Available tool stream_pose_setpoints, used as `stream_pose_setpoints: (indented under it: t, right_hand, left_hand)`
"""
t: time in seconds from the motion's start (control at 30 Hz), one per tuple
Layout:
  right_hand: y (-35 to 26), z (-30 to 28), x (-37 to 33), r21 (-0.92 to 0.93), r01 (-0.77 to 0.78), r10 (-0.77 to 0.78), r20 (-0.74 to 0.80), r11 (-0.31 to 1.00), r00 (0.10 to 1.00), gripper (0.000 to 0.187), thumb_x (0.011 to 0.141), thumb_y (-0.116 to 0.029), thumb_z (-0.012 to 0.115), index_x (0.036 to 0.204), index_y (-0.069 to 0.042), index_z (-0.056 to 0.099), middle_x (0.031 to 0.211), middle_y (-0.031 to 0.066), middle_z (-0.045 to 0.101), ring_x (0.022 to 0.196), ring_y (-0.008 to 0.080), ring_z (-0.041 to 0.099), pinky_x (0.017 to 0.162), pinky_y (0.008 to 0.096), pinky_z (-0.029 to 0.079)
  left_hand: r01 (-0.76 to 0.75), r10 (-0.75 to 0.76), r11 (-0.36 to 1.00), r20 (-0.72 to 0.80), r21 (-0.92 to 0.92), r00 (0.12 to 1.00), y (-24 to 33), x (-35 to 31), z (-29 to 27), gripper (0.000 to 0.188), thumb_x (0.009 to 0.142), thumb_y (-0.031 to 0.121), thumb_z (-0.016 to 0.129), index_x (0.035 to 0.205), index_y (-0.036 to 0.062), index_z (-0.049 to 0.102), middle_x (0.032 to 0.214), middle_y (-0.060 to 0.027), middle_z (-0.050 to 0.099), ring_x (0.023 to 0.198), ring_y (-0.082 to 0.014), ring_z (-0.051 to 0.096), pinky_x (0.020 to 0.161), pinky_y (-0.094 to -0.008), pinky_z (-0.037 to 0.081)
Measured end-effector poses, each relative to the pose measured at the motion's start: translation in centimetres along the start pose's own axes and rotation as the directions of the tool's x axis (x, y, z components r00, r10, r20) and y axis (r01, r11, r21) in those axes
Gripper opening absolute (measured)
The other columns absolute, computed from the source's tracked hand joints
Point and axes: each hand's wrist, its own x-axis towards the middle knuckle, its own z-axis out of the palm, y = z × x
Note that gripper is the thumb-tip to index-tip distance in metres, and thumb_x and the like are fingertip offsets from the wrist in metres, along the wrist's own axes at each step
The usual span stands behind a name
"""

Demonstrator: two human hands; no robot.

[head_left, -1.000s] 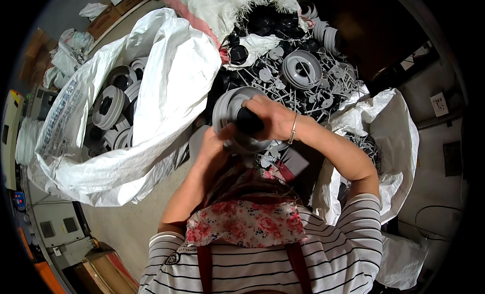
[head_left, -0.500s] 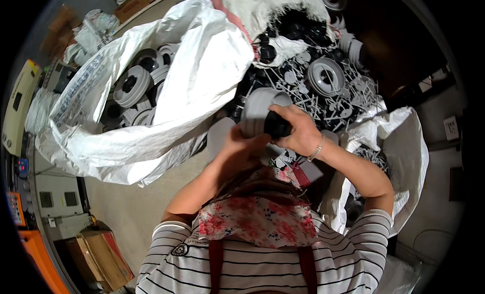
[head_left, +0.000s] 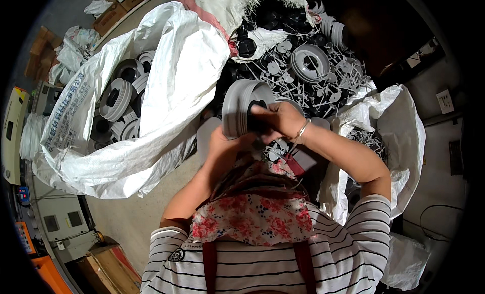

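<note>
Workroom, grey floor at eight o'clock from the hands. Left hand, at seven on the grey ribbed ring, clasped on its lower wall. Right hand, at four, bent inward, thumb on the black part; whether its fingers clamp, cannot tell. Changed: black part, half a second earlier at the ring's lower right, now shows within its rim. Edges: white sack, nine; parts heap, two. Open floor left of the left forearm.

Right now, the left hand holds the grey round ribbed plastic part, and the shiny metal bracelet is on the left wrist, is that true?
Not the left wrist: the head view shows the shiny metal bracelet on the right wrist. The left hand does hold the grey round ribbed plastic part.
</note>
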Motion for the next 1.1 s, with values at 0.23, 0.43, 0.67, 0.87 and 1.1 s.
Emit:
stream_pose_setpoints:
  t: [0.23, 0.43, 0.67, 0.87, 1.1]
  right_hand:
    - [0.1, -1.2, 1.0, -0.516, 0.253, -0.205, 0.149, 0.819, 0.967, 0.045, 0.081, -0.03, 0.068, 0.109, 0.003, 0.055, 0.083, 0.0177, 0.065, 0.07, 0.0261, 0.066, 0.059, 0.0325, 0.054]
    - [4.0, -1.7, 2.1, -0.692, 0.715, -0.788, 0.386, 0.097, 0.48, 0.024, 0.087, -0.018, 0.057, 0.107, -0.004, 0.059, 0.084, 0.0136, 0.061, 0.082, 0.0242, 0.063, 0.072, 0.032, 0.051]
    - [2.3, -6.6, 5.3, -0.999, 0.007, -0.692, -0.019, 0.035, 0.722, 0.063, 0.077, -0.048, 0.066, 0.114, 0.001, 0.052, 0.102, 0.0184, 0.059, 0.093, 0.0353, 0.057, 0.081, 0.0424, 0.046]
    - [6.2, -12.8, 10.0, -0.97, -0.113, -0.438, -0.2, 0.217, 0.876, 0.063, 0.069, -0.037, 0.074, 0.109, 0.004, 0.047, 0.092, 0.0263, 0.063, 0.088, 0.0387, 0.063, 0.078, 0.043, 0.051]
    - [-0.7, -8.5, 6.8, -0.827, 0.499, -0.859, 0.037, 0.26, 0.51, 0.061, 0.072, -0.023, 0.073, 0.122, -0.002, 0.045, 0.107, 0.0217, 0.059, 0.096, 0.0364, 0.061, 0.082, 0.0379, 0.05]
  left_hand:
    - [-0.02, 0.02, 1.0, -0.012, 0.008, 1.0, -0.6, 0.3, -0.5, 0.029, 0.077, -0.001, 0.066, 0.105, -0.0009, 0.058, 0.091, -0.0074, 0.064, 0.076, -0.016, 0.063, 0.068, -0.0271, 0.051]
    - [-0.057, 0.054, 0.908, 0.02, 0.416, 0.998, 2.1, -1.3, 0.7, 0.037, 0.076, 0.007, 0.072, 0.11, 0.0032, 0.058, 0.098, -0.0065, 0.065, 0.083, -0.0147, 0.063, 0.075, -0.0276, 0.052]
    - [-0.236, 0.919, -0.145, 0.219, 0.961, 0.327, 16.5, 1.1, -0.9, 0.097, 0.064, 0.027, 0.084, 0.14, -0.0021, 0.031, 0.134, -0.0217, 0.045, 0.124, -0.0276, 0.046, 0.105, -0.0381, 0.033]
    - [-0.468, 0.536, 0.493, 0.168, 0.733, 0.827, 12.3, 2.0, 0.6, 0.06, 0.073, 0.003, 0.074, 0.127, -0.0029, 0.05, 0.123, -0.0131, 0.057, 0.111, -0.0214, 0.056, 0.097, -0.0334, 0.042]
    - [0.067, -0.057, 0.918, -0.037, 0.391, 0.998, 0.2, 8.2, -2.1, 0.066, 0.071, 0.008, 0.076, 0.129, -0.0027, 0.047, 0.12, -0.0117, 0.059, 0.109, -0.0207, 0.056, 0.095, -0.0308, 0.044]
